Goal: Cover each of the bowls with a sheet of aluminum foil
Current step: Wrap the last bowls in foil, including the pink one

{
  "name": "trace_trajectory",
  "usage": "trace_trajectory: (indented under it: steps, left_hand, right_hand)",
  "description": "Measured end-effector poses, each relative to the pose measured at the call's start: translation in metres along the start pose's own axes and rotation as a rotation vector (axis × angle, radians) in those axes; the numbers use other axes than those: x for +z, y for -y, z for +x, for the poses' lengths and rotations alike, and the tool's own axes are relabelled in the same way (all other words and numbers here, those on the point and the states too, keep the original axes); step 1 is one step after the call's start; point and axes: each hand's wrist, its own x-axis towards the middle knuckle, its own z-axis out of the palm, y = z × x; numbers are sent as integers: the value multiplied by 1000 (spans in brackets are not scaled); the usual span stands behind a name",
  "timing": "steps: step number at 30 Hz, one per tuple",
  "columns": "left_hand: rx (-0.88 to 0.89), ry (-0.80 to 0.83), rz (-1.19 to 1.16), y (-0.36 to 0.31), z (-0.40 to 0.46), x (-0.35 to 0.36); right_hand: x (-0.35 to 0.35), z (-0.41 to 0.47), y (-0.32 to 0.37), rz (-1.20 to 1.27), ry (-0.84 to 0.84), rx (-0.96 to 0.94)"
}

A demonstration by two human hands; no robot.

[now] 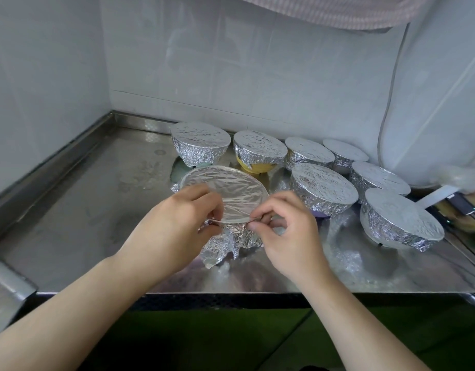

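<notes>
Now both hands crimp foil (225,195) over the near bowl.
Left hand (177,226) and right hand (287,231) pinch its near rim edge; seven wrapped bowls (323,188) stand far and right on the counter (83,204).

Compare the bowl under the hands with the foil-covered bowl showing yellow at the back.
The front bowl has foil hanging loose and flared at its near side; the yellow bowl has foil pressed tight. Both hands pinch the front bowl's rim; nothing touches the yellow one. Both have foil tops.
</notes>
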Motion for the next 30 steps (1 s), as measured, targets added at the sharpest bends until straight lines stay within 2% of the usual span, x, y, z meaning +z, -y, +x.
trace_trajectory:
  steps: [4,8,14,26,30]
  left_hand:
    - [3,-37,-15,0,-1,3]
    - [0,-59,3,-1,-2,6]
    - [-5,7,-31,-2,-1,0]
    - [-9,-102,80,-10,-2,11]
    - [-55,-77,21,-12,-3,8]
  right_hand:
    - [-2,-2,-1,100,-39,1]
    - [3,-2,-1,80,-48,-25]
    - [-3,-4,2,136,21,-30]
    - [9,-1,5,-85,-25,-97]
    - [5,-1,6,64,-26,-14]
